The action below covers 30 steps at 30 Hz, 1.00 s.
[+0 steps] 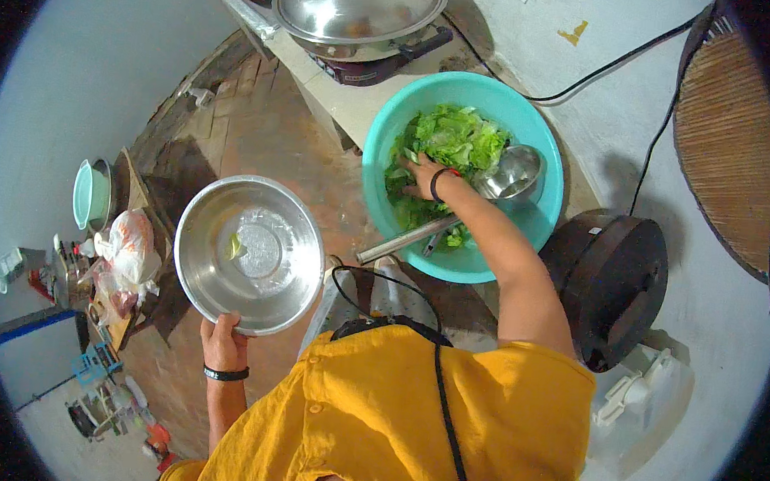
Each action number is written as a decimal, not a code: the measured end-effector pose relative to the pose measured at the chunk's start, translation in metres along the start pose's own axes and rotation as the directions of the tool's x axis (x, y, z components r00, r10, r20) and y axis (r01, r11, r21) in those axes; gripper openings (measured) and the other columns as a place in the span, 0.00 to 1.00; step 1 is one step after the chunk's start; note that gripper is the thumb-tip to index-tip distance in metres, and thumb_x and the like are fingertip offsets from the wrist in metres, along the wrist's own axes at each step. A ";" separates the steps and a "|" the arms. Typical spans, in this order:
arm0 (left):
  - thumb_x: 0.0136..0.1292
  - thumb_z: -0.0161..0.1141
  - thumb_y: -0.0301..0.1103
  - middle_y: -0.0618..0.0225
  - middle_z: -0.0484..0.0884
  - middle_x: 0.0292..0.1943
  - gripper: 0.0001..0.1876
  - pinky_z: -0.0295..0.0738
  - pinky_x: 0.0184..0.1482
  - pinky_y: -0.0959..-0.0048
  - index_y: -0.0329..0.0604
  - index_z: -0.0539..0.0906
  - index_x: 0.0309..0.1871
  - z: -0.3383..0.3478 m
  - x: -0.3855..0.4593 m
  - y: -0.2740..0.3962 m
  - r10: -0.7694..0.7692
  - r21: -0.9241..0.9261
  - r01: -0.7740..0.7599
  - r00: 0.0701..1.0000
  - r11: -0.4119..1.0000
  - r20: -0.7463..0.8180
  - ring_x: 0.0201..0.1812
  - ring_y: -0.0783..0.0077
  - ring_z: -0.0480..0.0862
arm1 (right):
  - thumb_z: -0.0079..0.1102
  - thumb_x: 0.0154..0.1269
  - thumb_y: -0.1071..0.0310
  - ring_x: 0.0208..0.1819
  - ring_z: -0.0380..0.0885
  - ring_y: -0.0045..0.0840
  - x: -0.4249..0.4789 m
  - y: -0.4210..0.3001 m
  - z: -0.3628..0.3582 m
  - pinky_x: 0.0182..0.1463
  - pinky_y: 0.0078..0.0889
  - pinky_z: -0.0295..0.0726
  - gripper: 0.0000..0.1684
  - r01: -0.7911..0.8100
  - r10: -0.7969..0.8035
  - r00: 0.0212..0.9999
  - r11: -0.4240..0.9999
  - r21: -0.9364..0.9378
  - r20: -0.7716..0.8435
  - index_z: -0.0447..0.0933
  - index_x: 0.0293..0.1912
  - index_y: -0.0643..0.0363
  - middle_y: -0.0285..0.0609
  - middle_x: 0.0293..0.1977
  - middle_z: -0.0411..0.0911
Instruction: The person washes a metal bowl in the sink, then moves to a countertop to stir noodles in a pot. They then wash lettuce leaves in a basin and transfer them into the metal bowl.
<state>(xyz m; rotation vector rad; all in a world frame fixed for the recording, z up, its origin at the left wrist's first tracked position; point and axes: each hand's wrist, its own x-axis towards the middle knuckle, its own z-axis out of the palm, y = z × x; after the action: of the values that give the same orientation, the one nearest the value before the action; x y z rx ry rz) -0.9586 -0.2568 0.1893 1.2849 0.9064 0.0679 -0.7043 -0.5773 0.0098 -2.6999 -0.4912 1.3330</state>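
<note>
My left hand (225,343) grips the near rim of a round stainless steel basin (295,216), which is held over the floor and has a small piece of green leaf (234,246) inside. My right hand (429,177) reaches into a turquoise plastic tub (552,141), its fingers spread among torn lettuce leaves (459,136). Whether those fingers pinch any leaf is not plain. A large metal ladle (519,168) lies in the tub beside my right wrist, its handle passing under my forearm and over the tub's near rim.
Beyond the tub, a lidded steel pan (361,10) stands on an electric cooker (361,71) on the counter. A dark round appliance (608,285) is to the tub's right. Plastic bags (130,247) rest on a wooden surface at left. A black cord (445,407) hangs down my front.
</note>
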 end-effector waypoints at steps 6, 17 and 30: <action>0.51 0.47 0.22 0.64 0.76 0.28 0.13 0.75 0.22 0.75 0.33 0.70 0.42 -0.010 -0.004 -0.007 -0.006 -0.041 0.007 1.000 0.999 0.009 0.22 0.72 0.77 | 0.59 0.48 0.44 0.63 0.50 0.45 -0.013 0.038 -0.056 0.63 0.43 0.56 0.49 -0.007 0.097 0.977 0.907 0.421 -0.192 0.49 0.64 0.52 0.56 0.64 0.44; 0.53 0.48 0.24 0.66 0.75 0.30 0.11 0.75 0.23 0.73 0.34 0.70 0.41 -0.001 0.001 -0.006 0.016 -0.079 -0.015 1.000 0.997 0.011 0.24 0.71 0.78 | 0.57 0.49 0.68 0.45 0.70 0.49 -0.019 0.029 -0.037 0.49 0.46 0.70 0.24 0.115 0.160 0.706 0.935 0.335 -0.690 0.67 0.49 0.51 0.56 0.49 0.65; 0.53 0.46 0.24 0.64 0.76 0.29 0.12 0.75 0.23 0.75 0.33 0.69 0.42 0.013 -0.004 0.006 0.014 -0.061 -0.010 0.998 0.998 0.068 0.23 0.71 0.78 | 0.59 0.49 0.64 0.55 0.62 0.50 0.010 0.038 0.010 0.56 0.43 0.66 0.35 0.124 -0.130 0.931 0.991 -0.040 -0.340 0.61 0.59 0.46 0.56 0.58 0.56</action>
<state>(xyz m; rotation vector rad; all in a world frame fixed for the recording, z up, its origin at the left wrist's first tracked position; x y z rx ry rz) -0.9503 -0.2670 0.1967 1.2292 0.8322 0.0603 -0.6972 -0.6108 -0.0122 -2.7739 -0.6270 0.8042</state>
